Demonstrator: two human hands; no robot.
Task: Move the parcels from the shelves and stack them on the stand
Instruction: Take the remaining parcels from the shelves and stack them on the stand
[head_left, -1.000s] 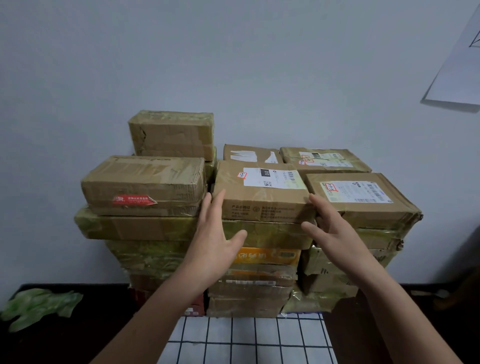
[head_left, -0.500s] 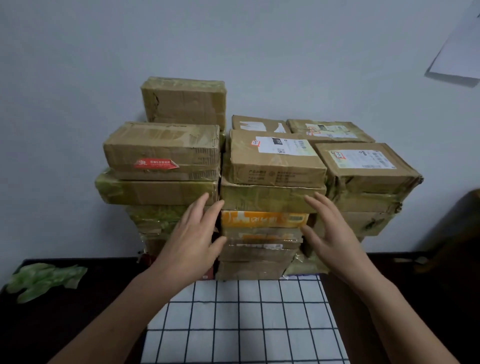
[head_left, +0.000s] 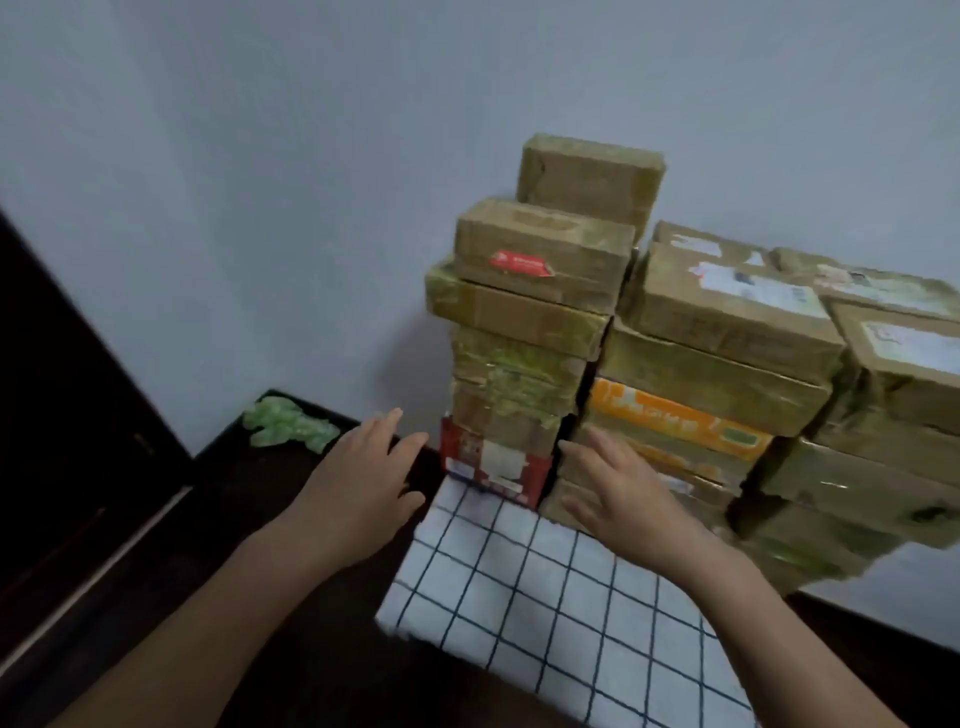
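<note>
Item 1. A checked cloth (head_left: 545, 597), white with dark grid lines, is being shown spread over a dark counter (head_left: 291, 649) at the near edge of the view.

Item 2. The left hand (head_left: 358, 483) is being held above the dark counter, left of the cloth, its fingers (head_left: 387, 421) spread and empty, pointed toward the foot of the stack without touching it.

Item 3. The right hand (head_left: 618, 493) is being held over the far end of the cloth, its fingers (head_left: 579, 449) likewise spread, nothing being gripped; they are lying just before the lowest boxes of the middle column, and contact cannot be told.

Item 4. A stack of parcels (head_left: 717, 374) is being carried on the cloth's far end, against the wall (head_left: 260, 182), in about three columns of taped brown cartons. At the base of the left column a red and white box (head_left: 493, 465) is being displayed; in the middle column an orange box (head_left: 675, 418) is being pressed between brown ones. A carton with a red sticker (head_left: 540, 260) is being borne near the top of the left column, and the topmost carton (head_left: 589, 182) is being seated behind it, highest of all. White labels are being shown on the right-hand cartons, blurred.

Item 5. A crumpled green wrapping (head_left: 288, 428) is being kept at the counter's far left corner, well apart from the stack.
</note>
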